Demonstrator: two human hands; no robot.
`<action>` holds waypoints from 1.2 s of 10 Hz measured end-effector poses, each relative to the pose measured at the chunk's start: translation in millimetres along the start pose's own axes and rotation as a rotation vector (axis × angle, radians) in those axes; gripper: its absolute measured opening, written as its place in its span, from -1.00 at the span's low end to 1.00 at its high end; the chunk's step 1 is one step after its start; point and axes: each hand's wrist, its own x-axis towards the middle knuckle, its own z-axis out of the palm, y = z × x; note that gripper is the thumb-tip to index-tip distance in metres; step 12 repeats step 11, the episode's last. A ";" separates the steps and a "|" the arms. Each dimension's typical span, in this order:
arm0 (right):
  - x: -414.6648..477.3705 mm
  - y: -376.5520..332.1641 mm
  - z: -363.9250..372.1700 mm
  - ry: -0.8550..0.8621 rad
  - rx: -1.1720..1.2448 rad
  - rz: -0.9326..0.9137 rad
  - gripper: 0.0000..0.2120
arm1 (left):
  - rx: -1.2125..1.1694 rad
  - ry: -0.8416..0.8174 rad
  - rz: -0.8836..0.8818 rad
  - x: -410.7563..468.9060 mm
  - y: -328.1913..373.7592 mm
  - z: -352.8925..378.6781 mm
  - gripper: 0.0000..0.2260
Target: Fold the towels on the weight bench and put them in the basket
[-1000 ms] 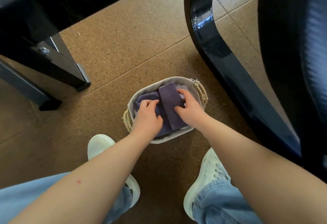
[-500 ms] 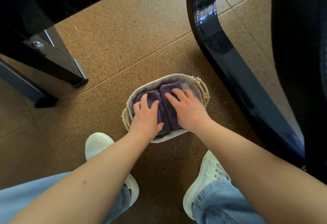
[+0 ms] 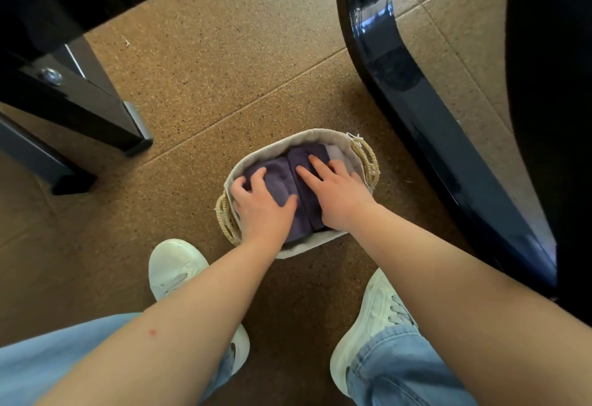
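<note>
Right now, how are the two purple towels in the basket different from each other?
The left towel, under the left hand, looks lighter purple and broader; the right towel, under the right hand, looks darker and narrower. The right towel reaches nearer the far rim of the basket than the left towel. Both are folded, lie side by side touching, each pressed by a hand.

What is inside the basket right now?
Two folded purple towels lie side by side, a paler cloth beside them. The left hand and right hand press on top; anything beneath is hidden.
</note>
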 end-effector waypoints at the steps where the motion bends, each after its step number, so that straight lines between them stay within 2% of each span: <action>1: -2.8 1.5 0.4 -0.010 0.004 -0.004 -0.11 | -0.159 0.009 0.029 8.9 7.7 -1.1 -0.33; 2: -5.3 2.9 1.1 -0.006 0.013 -0.008 -0.12 | -0.132 -0.011 0.064 15.1 6.1 -3.4 -0.37; 3: -4.2 1.2 2.0 -0.010 0.010 -0.005 -0.12 | -0.167 -0.066 0.002 23.2 -3.1 -9.2 -0.39; 4: -3.2 1.4 1.0 0.002 -0.003 -0.014 -0.11 | -0.134 -0.104 0.072 25.1 -12.1 -13.5 -0.39; 5: -6.5 -0.5 -1.9 0.034 -0.076 -0.048 -0.13 | 0.281 0.032 0.329 12.2 -14.4 -12.7 -0.38; 6: -7.7 -2.1 -1.8 0.023 -0.079 -0.058 -0.15 | 0.614 -0.051 0.540 6.1 -18.1 -6.3 -0.26; 7: -3.2 -3.4 0.3 0.002 -0.038 -0.033 -0.12 | 0.795 -0.148 0.441 10.7 -21.3 -5.4 -0.12; 8: -0.5 -4.2 2.5 -0.001 -0.021 -0.016 -0.12 | 0.863 -0.138 0.434 15.9 -16.9 -6.6 -0.10; 12: -34.0 -12.4 -22.2 -0.001 0.001 0.051 -0.11 | 0.872 -0.176 0.438 -2.5 0.9 -39.2 -0.13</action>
